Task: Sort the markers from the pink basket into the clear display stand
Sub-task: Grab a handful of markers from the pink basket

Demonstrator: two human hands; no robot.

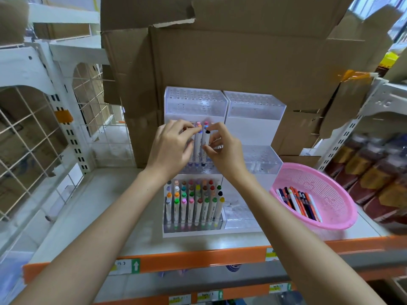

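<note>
Pinches an upright white marker (197, 140) in the middle tier of the clear display stand (253, 119) with curled fingers of the left hand (169, 148). Grips the black-capped marker (206, 139), touching the first, between thumb and forefinger of the right hand (224, 150). Stores remaining pens (297, 201) in the pink basket (343, 194), near right of the stand.

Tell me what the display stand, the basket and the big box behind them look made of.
Display stand: clear glossy plastic, likely acrylic; see-through, with glints. Basket: pink moulded plastic, perforated mesh wall. Box: brown corrugated cardboard, matte, torn edges.
</note>
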